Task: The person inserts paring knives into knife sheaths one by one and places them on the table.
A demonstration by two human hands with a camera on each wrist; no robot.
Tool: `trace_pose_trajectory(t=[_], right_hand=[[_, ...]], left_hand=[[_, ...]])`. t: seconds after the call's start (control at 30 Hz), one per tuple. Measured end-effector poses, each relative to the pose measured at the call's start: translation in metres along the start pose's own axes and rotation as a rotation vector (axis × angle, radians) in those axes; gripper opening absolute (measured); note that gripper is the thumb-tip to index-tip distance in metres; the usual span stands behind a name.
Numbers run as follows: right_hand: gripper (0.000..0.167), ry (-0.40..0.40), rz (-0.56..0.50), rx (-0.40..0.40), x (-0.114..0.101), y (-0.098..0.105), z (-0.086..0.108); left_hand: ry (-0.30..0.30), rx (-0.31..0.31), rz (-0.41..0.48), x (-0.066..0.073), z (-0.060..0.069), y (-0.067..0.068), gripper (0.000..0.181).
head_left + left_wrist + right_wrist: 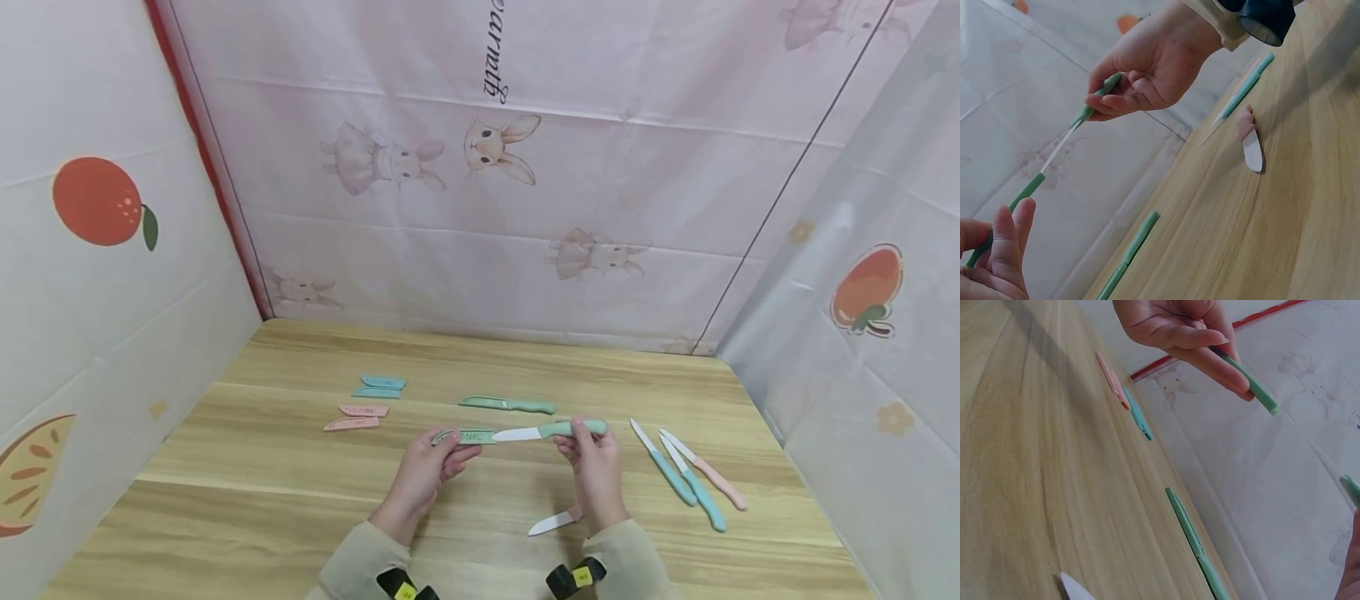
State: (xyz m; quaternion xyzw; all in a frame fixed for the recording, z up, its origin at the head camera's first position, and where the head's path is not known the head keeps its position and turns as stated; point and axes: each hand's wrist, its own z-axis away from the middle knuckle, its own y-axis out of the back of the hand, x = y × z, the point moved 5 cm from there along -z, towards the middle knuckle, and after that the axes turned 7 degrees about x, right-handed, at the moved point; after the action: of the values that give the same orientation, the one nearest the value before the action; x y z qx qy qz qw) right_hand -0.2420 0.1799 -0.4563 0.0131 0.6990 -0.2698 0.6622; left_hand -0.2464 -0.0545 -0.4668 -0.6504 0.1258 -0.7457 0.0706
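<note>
Only head cam shows lettering (474, 437) on L hand's (424, 468) sheath (488, 437).

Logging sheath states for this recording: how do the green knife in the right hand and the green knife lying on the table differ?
The right hand grips the held knife above the table; the lying knife rests on the table. The held knife's white blade is mostly bare, while the lying knife's blade is covered by a green sheath. Both have green handles pointing right in the head view.
</note>
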Motion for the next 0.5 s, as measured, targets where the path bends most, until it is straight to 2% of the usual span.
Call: trace_pose_trajectory(t=[0.2,0.33,0.5], right_hand=[[0.020,-0.043,0.066,0.025,0.007,0.000,0.002],[0.016,-0.079,0.070,0.043,0.011,-0.002,0.004],[0.011,-0.079,0.048,0.045,0.013,-0.006,0.005]], left_hand=[[0.007,0.016,0.025,0.000,0.002,-0.001,0.039],[-0.007,0.027,0.042,0.000,0.003,-0.002,0.040],[0.012,0.067,0.046,-0.002,0.003,-0.001,0.036]])
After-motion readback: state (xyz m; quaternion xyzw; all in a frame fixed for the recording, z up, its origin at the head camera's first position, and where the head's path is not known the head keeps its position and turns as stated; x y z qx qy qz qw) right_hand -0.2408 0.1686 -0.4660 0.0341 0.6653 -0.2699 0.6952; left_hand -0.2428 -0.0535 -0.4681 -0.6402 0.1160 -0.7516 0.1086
